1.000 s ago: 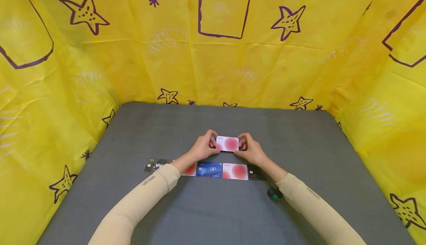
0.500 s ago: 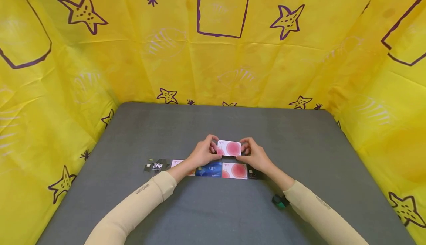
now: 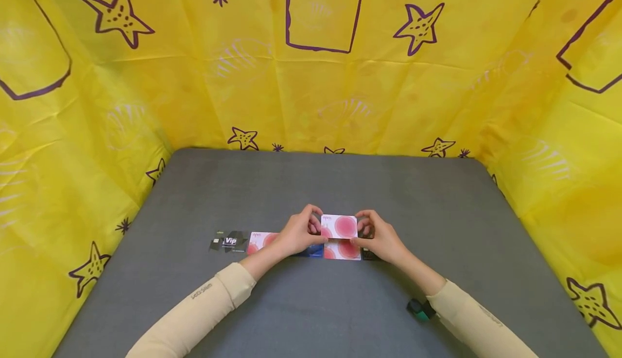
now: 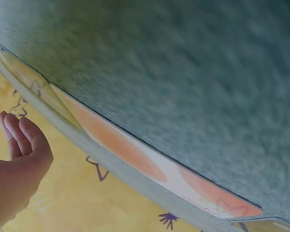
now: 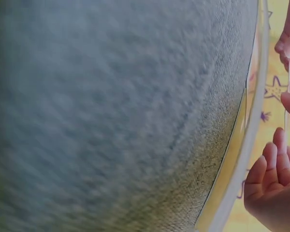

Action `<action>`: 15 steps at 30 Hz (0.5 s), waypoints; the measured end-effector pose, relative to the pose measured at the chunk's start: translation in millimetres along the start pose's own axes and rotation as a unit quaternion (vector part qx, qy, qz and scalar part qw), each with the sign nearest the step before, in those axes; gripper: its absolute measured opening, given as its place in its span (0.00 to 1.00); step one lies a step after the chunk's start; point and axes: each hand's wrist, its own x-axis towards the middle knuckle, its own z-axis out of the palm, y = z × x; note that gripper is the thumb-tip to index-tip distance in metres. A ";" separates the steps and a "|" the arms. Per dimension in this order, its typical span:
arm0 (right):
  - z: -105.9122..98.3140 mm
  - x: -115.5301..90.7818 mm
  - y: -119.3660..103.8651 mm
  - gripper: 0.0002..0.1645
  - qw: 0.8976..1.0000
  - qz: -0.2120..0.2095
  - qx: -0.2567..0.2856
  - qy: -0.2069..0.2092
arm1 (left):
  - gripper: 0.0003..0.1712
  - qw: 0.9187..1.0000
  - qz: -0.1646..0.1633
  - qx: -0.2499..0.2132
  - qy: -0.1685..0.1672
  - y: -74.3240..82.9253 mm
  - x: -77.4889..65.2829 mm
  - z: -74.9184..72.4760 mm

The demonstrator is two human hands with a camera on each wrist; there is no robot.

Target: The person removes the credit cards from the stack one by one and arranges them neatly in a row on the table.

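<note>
My left hand (image 3: 298, 232) and right hand (image 3: 384, 240) hold a white card with pink circles (image 3: 339, 227) by its two short ends, between thumb and fingers. The card's face is turned towards me, and it overlaps the top of a matching pink-and-white card (image 3: 342, 252) lying in a row. Left along that row lie a black "Vip" card (image 3: 229, 242), a second pink-and-white card (image 3: 261, 240) and a blue card (image 3: 316, 250), partly hidden by my left hand. A black card (image 3: 370, 255) at the row's right end is mostly covered by my right hand.
The cards lie on a dark grey tabletop (image 3: 311, 304). Yellow cloth (image 3: 311, 99) printed with purple starfish hangs behind it and at both sides. A black and green device (image 3: 420, 310) sits at my right forearm.
Both hands have moved towards me and slightly right with the held card, which now overlaps the row. The black "Vip" card and the pink-and-white card beside it have come more into sight.
</note>
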 end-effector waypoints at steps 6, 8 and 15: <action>-3.4 -11.0 0.3 0.34 1.000 -0.016 -0.002 0.014 | 0.31 1.000 0.027 0.008 0.002 5.4 -4.2 4.9; -5.2 -14.2 0.3 0.34 1.000 -0.016 0.001 0.013 | 0.31 0.999 0.032 0.011 0.002 7.6 -5.6 6.6; -13.9 -22.7 0.4 0.34 1.000 0.001 0.009 0.005 | 0.31 0.999 0.031 0.014 0.002 18.3 -6.8 12.6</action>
